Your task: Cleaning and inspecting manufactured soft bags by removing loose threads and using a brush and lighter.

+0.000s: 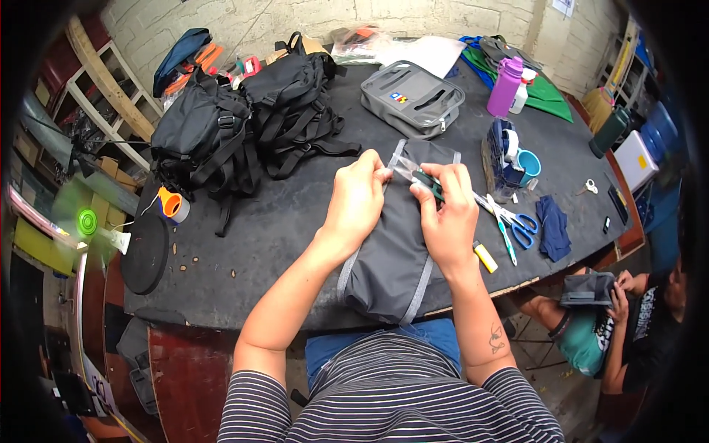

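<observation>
A dark grey fabric bag piece (391, 251) with lighter grey edge binding lies across the table's near edge in front of me. At its far end, my left hand (356, 196) is closed, pinching the bound edge between thumb and fingers. My right hand (449, 210) is closed around a pair of dark green thread snips (430, 184). The metal blades of the snips point toward my left fingertips, at the bound edge. Whether the blades touch a thread is too small to tell.
Black strapped bags (288, 96) stand at the left, and a grey zipped case (413, 100) behind my hands. Blue-handled scissors (523, 230), a yellow lighter (485, 258), a tape dispenser (498, 166) and a purple bottle (505, 87) are to the right. Another person (628, 317) sits at lower right.
</observation>
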`<control>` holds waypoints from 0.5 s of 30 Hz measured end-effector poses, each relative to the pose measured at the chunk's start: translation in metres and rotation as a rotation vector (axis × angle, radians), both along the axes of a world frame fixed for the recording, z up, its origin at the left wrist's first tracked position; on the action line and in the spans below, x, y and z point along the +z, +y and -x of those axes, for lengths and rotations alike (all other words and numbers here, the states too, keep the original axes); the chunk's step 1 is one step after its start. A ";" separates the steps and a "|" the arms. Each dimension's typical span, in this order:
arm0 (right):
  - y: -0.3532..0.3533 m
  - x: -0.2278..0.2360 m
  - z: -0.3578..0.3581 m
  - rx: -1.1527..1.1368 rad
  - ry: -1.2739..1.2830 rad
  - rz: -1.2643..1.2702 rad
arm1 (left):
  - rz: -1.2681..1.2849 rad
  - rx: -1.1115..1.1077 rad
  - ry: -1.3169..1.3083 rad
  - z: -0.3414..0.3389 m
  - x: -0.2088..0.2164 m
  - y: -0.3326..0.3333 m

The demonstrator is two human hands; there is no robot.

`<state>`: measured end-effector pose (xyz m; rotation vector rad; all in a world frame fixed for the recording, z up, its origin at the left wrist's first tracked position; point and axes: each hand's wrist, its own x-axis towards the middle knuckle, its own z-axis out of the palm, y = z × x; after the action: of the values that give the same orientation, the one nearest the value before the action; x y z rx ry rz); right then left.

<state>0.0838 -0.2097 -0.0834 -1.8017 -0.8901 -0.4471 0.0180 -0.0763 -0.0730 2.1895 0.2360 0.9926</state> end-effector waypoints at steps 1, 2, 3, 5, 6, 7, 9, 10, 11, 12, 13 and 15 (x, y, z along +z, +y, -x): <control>0.000 0.000 0.000 0.001 0.001 -0.001 | 0.100 0.022 0.064 0.001 0.000 -0.001; -0.001 -0.001 0.001 -0.006 -0.044 0.007 | 0.203 0.045 0.131 0.004 0.001 -0.003; -0.001 -0.002 0.001 -0.013 -0.088 0.016 | 0.204 0.047 0.133 0.005 -0.001 -0.002; -0.001 -0.002 0.002 -0.030 -0.082 0.034 | 0.322 -0.012 0.060 0.003 -0.006 0.000; -0.002 -0.003 0.002 -0.030 -0.091 0.044 | 0.322 -0.012 0.057 0.002 -0.008 0.001; -0.002 -0.004 0.003 -0.030 -0.099 0.055 | 0.330 -0.007 0.069 0.002 -0.009 0.002; -0.003 -0.003 0.004 -0.035 -0.100 0.054 | 0.341 0.002 0.082 0.003 -0.010 0.001; -0.004 -0.003 0.004 -0.036 -0.106 0.060 | 0.350 0.001 0.069 0.003 -0.009 0.000; -0.005 -0.002 0.004 -0.039 -0.113 0.066 | 0.357 -0.003 0.056 0.003 -0.008 -0.001; -0.006 -0.001 0.004 -0.039 -0.113 0.067 | 0.358 -0.003 0.056 0.002 -0.009 -0.001; -0.006 0.000 0.004 -0.028 -0.101 0.069 | 0.348 -0.003 0.038 0.001 -0.010 -0.002; -0.006 0.001 0.004 -0.016 -0.088 0.071 | 0.337 -0.001 0.022 0.001 -0.011 -0.001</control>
<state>0.0794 -0.2159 -0.0826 -1.8670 -0.9636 -0.5142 0.0167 -0.0769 -0.0838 1.8934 0.3828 0.8595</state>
